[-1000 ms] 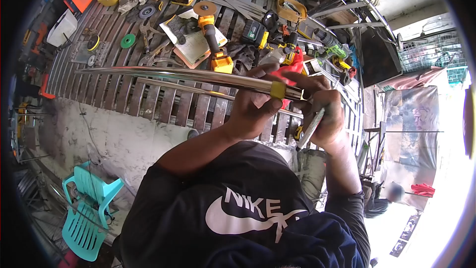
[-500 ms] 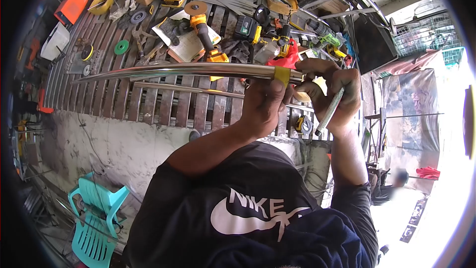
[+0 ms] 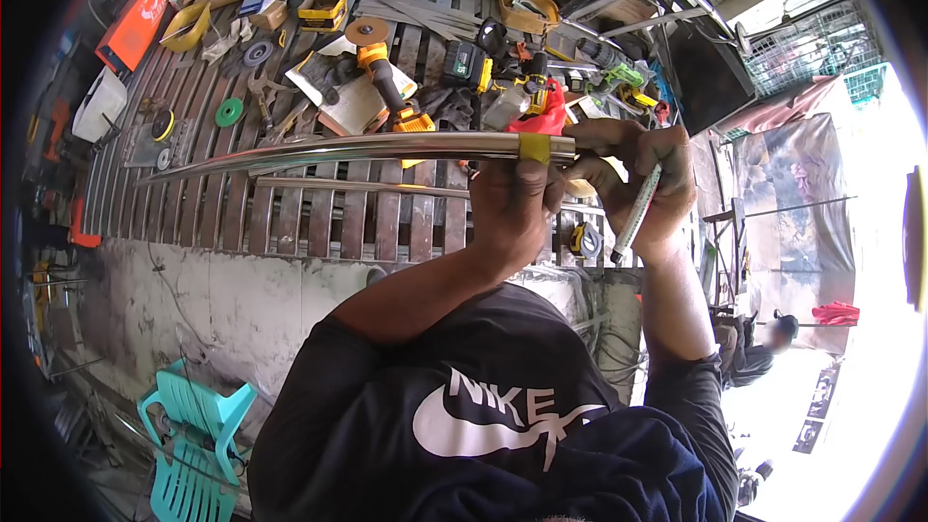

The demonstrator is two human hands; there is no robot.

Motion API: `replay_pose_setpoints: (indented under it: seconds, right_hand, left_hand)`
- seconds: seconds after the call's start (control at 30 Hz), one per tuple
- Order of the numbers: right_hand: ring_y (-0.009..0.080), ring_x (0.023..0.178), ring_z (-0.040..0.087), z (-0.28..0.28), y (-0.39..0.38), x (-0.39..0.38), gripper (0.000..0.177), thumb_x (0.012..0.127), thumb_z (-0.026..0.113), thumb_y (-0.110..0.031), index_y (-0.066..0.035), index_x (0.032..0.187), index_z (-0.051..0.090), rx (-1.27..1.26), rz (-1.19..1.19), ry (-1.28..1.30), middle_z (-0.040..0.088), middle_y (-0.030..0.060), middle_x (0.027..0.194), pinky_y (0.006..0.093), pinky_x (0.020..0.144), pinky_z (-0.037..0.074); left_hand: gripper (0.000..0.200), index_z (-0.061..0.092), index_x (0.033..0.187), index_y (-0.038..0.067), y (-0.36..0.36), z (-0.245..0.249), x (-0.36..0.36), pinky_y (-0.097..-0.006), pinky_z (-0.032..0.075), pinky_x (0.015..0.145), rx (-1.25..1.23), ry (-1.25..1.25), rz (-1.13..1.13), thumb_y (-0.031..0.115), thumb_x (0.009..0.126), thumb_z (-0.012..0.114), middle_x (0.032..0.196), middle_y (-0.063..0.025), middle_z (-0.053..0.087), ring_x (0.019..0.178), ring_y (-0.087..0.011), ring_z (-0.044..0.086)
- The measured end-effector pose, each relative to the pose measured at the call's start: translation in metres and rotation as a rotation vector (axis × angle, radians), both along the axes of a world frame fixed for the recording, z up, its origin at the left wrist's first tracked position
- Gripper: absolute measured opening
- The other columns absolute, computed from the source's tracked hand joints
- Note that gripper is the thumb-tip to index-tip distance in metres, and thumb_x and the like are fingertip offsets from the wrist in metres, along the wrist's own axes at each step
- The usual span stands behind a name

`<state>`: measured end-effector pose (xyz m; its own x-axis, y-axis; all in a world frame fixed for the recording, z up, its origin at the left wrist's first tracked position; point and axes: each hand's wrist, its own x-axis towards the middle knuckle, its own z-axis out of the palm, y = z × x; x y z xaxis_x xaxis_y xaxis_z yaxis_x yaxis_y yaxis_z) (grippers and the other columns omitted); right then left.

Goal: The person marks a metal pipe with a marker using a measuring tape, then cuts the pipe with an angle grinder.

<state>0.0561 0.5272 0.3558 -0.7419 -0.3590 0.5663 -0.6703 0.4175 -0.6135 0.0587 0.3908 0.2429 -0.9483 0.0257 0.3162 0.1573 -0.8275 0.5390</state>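
Observation:
A long shiny metal tube (image 3: 387,147) runs level above the slatted bench, with a yellow band (image 3: 535,147) around it near its right end. My left hand (image 3: 512,198) is closed around the tube from below, its thumb up against the yellow band. At the tube's right end is my right hand (image 3: 648,174), fingers curled beside the band and the end. A pale, patterned pen-like stick (image 3: 638,217) is tucked in that hand and points down. Whether the right fingertips touch the tube is hard to tell. Behind it lies a second thin metal tube (image 3: 358,186).
On the slatted bench (image 3: 300,222) lie an angle grinder (image 3: 387,77), a green disc (image 3: 229,112), a battery (image 3: 466,66), a tape measure (image 3: 586,240) and a green drill (image 3: 619,68). A teal chair (image 3: 198,435) stands lower left. Another person (image 3: 759,353) is at the right.
The view has shifted slightly, and the tube with both hands appears a little further left. Both hands keep nearly the same hold.

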Motion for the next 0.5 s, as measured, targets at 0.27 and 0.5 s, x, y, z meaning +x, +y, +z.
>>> replay_pose_setpoints:
  seconds: [0.27,0.5]
  right_hand:
    - [0.0305,0.1,0.083,0.013,-0.014,0.001,0.051,0.097,0.075,0.021,-0.007,0.106,0.032,-0.14,0.019,-0.033,0.079,0.0328,0.121,0.0363,0.08,0.068]
    - [0.0349,0.108,0.083,0.013,-0.009,-0.005,0.052,0.097,0.072,0.021,-0.009,0.11,0.032,-0.02,0.006,0.042,0.076,0.0366,0.125,0.0361,0.083,0.07]
  left_hand:
    - [0.041,0.071,0.112,0.0,-0.022,0.013,-0.01,-0.0265,0.048,0.067,-0.221,0.12,0.108,0.039,0.121,0.057,0.082,-0.0023,0.069,0.069,-0.0066,0.058]
    - [0.055,0.065,0.096,0.003,-0.027,-0.005,-0.025,-0.0275,0.047,0.064,-0.179,0.222,-0.195,0.048,0.122,0.047,0.082,-0.006,0.067,0.07,-0.0085,0.056]
